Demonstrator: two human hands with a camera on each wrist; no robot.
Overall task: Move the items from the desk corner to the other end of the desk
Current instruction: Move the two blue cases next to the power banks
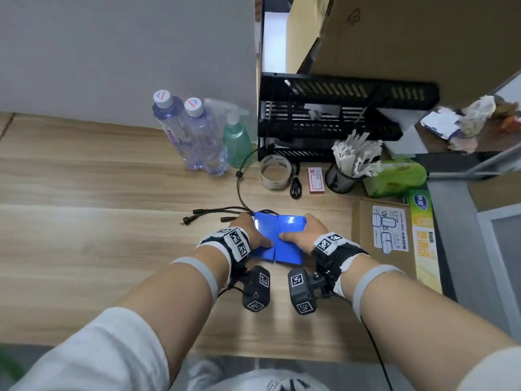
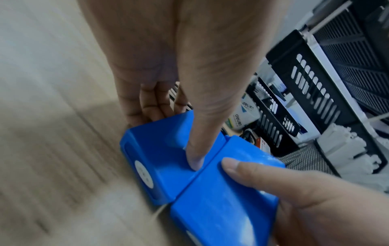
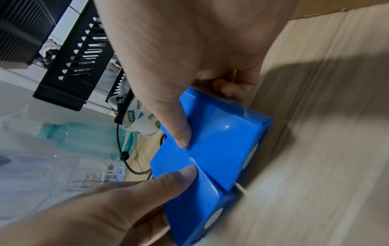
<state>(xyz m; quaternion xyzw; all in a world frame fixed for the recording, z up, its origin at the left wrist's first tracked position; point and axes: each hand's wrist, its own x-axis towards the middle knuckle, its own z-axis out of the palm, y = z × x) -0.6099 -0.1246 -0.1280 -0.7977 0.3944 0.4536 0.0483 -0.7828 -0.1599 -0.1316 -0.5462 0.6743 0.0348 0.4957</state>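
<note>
Two blue battery packs lie side by side at the middle of the wooden desk. My left hand grips the left pack, thumb on top and fingers curled over its far end. The right pack is gripped the same way by my right hand. In the left wrist view my left thumb presses the left pack beside the seam. In the right wrist view my right thumb lies on the right pack. Black cables with plugs trail left from the packs.
Behind the packs stand two water bottles, a green spray bottle, a black file rack, a tape roll, a small red box, a mesh pen cup and a green tissue pack. A labelled cardboard box lies right.
</note>
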